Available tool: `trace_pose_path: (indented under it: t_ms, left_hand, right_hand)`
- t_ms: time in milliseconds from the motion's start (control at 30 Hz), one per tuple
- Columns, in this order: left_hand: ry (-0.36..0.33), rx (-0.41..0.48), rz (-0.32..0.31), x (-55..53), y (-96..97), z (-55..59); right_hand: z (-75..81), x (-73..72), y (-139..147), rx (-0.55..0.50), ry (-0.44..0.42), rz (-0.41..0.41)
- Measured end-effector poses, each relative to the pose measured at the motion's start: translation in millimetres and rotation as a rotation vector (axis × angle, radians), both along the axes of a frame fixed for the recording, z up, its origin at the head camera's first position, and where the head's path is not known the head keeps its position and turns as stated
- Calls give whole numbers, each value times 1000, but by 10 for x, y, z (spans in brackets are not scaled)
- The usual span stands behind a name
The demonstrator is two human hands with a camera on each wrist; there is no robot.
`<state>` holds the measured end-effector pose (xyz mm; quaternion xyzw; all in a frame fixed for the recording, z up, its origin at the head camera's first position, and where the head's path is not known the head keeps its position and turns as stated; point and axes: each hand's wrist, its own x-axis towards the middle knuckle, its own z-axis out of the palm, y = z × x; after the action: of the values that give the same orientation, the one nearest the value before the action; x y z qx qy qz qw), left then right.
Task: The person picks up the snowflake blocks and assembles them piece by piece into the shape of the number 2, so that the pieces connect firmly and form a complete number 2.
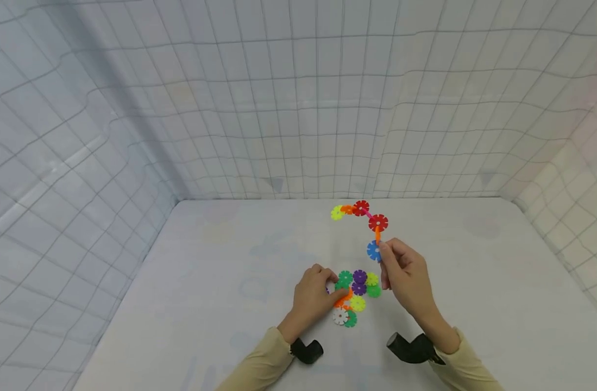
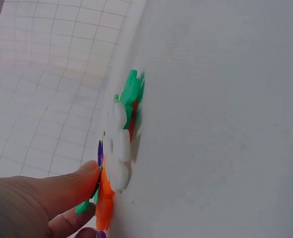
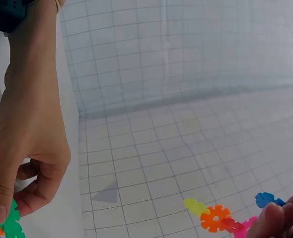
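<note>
My right hand (image 1: 409, 274) pinches a blue notched plastic disc (image 1: 374, 250), the end of a raised, curved chain of interlocking discs. Up the chain come an orange disc seen edge-on, a red disc (image 1: 378, 223), a pink one, another red, an orange disc (image 3: 216, 218) and a yellow-green disc (image 1: 337, 213). Over the loose pile on the table, my left hand (image 1: 315, 293) has thumb and finger pinching a green disc (image 3: 12, 224). Orange discs (image 2: 105, 198) and a white disc (image 2: 117, 144) lie beside that thumb.
The pile also holds purple discs (image 1: 359, 276), a yellow disc (image 1: 358, 303) and several green ones, some overlapping. They lie on a white tabletop (image 1: 220, 282). Grid-patterned sheeting (image 1: 327, 108) rises behind the table and along both sides.
</note>
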<state>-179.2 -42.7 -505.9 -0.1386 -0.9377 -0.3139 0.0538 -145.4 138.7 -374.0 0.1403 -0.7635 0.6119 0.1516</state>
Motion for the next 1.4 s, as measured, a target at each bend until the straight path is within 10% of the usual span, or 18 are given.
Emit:
trace_pose_path:
  t_ms: [233, 533, 733, 1400]
  left_hand:
    - [13, 304, -37, -20, -55, 81]
    - [-171, 687, -169, 146, -86, 620]
    - [-105, 660, -210, 359, -77, 921]
    - [464, 466, -171, 373, -19, 706]
  right_hand:
    - [-44, 4, -53, 28, -24, 37]
    - [-112, -6, -119, 50, 45, 104]
    - [-115, 11, -150, 54, 34, 108]
    - [-151, 25, -158, 66, 75, 144]
